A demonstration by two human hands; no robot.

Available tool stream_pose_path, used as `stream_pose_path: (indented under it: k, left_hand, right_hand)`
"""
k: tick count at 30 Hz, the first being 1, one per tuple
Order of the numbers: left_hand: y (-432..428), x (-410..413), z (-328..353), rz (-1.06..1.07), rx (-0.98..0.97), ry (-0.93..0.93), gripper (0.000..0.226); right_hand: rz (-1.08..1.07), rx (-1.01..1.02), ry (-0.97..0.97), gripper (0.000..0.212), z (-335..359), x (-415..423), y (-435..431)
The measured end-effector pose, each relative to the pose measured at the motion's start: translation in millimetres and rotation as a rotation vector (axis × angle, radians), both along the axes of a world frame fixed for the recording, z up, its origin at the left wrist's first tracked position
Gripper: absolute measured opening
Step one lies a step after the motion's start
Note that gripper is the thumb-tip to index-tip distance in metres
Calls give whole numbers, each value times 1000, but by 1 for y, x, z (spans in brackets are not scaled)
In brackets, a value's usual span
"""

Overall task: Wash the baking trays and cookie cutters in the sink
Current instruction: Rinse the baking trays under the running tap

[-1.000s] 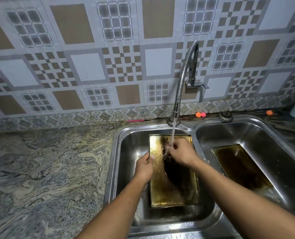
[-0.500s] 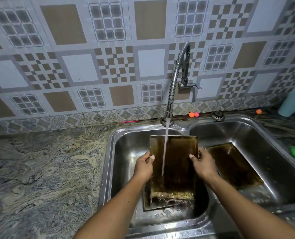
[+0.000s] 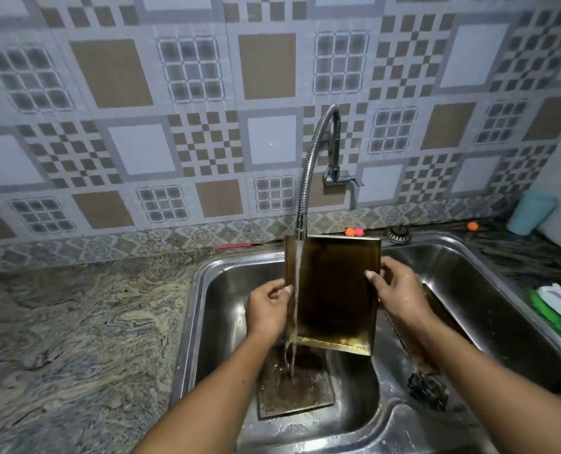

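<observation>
Holding a brown-stained baking tray (image 3: 335,290) nearly upright above the left basin of the sink (image 3: 192,319), with the left hand (image 3: 267,306) curled round its left edge and the right hand (image 3: 400,293) gripping its right edge, thumb laid across the front. Running water (image 3: 297,276) from the tap (image 3: 308,172) down only the left strip of that tray and on to a second tray (image 3: 292,394) lying flat on the basin floor below. Also there, propped in the right basin and partly hidden behind the right forearm, a third tray (image 3: 451,322), near a dark tangled clump (image 3: 426,389), perhaps a scourer. Cannot make out any cookie cutters, nor tell what the small orange and pink bits (image 3: 353,231) on the back ledge are. Likely to go wrong: losing the wet, probably greasy tray from a grip on thin bare edges and dropping it on the tray beneath, with a splash over the rim on to the bench (image 3: 76,322); leaving the middle and right side unrinsed unless shifted across the stream; washing brown runoff on to the lower tray; nicking fingers on the metal rim. Nothing to read anywhere: no brand, label or lettering on tray, tap, sink or the teal cup (image 3: 531,213) at the far right
</observation>
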State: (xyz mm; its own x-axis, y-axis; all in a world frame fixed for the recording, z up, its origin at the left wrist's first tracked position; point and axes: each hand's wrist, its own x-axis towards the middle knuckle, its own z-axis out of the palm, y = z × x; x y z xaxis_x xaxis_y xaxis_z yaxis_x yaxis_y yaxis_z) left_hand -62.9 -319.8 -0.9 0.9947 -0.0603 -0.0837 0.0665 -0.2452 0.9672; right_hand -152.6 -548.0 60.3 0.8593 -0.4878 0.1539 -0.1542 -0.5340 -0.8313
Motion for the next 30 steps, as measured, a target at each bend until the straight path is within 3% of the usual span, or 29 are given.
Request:
stream_pose_path:
  k: [4,8,13,20,24,30]
  left_hand:
    - [-21,1,11,-67,18,39,12]
    - [-54,-3,15,-28,5,99,10]
    - [-118,-22,17,90,68,43,10]
    - [-225,-60,-16,54,153,135,15]
    - [-263,-82,-57,-54,252,270,18]
    - [-295,-101,-95,-102,139,460,30]
  right_hand:
    - [-25,41,-3,5,31,9,-33]
    - [30,128,-52,10,54,6,-66]
    - [-3,232,-114,18,52,-2,-121]
    - [-63,85,133,60,-43,-29,-208]
    - [-94,32,319,62,-95,-47,-251]
    - [-118,80,576,59,-167,-49,-290]
